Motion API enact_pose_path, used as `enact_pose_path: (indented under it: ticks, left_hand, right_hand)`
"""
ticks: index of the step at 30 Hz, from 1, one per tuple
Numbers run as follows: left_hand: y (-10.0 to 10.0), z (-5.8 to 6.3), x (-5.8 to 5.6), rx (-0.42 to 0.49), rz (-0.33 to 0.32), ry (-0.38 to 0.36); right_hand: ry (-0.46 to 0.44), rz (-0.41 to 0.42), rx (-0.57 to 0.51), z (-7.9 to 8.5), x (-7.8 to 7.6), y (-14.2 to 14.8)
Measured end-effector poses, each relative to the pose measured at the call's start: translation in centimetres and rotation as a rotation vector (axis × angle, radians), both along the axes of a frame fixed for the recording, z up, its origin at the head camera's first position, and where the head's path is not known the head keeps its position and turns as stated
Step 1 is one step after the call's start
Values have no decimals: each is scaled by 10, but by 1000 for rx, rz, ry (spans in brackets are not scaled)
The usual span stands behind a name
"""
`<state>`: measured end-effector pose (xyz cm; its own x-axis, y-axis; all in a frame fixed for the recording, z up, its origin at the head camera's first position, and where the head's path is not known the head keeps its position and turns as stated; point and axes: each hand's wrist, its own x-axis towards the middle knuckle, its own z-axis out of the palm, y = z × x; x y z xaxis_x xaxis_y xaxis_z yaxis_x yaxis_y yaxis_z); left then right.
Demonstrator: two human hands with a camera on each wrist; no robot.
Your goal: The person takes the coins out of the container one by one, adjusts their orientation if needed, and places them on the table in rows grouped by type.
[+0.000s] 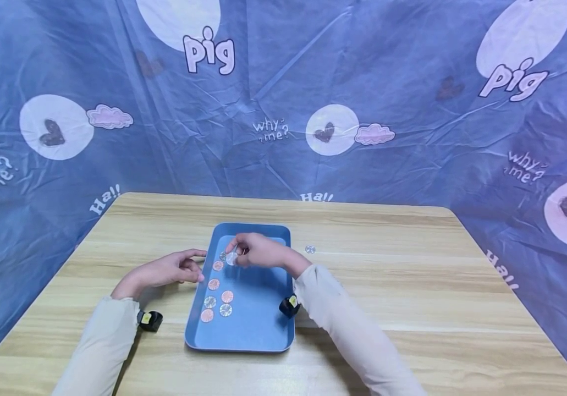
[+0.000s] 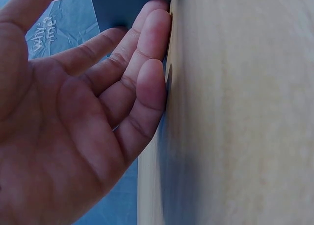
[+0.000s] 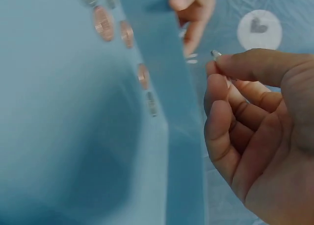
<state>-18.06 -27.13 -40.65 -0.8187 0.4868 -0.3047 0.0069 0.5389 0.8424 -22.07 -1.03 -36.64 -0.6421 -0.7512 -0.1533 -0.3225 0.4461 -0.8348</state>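
My right hand (image 1: 258, 251) is over the far left part of a blue tray (image 1: 258, 330) and pinches a silver coin (image 1: 231, 258) between thumb and fingertips. In the right wrist view, the coin (image 3: 216, 54) shows edge-on at the thumb tip of that hand (image 3: 260, 117). Beside the tray's left wall is my left hand (image 1: 169, 268), its thumb and index fingertips at the rim. Its other fingers (image 2: 151, 83) bend loosely against the wooden table. Along the tray's left side lie several copper coins (image 1: 213, 284) and silver coins (image 1: 226, 310).
Another silver coin (image 1: 310, 249) lies on the wooden table (image 1: 387, 275), right of the tray's far end. A printed blue cloth (image 1: 283, 82) hangs behind the table. Each wrist carries a small black camera (image 1: 150, 320).
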Motion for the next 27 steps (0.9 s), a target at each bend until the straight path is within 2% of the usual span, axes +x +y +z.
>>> enact_pose_path:
  ticks: [9, 17, 23, 27]
  left_hand:
    - [2, 2, -1, 1, 3, -5]
    - [2, 1, -1, 12, -7, -4]
    - [0, 2, 1, 19, -14, 6]
    - [0, 1, 2, 23, -24, 10]
  right_hand:
    - [14, -32, -62, 24, -2, 25]
    - [25, -60, -143, 41, -15, 64]
    - [78, -131, -126, 44, -27, 101]
    - [100, -178, -98, 40, -32, 122]
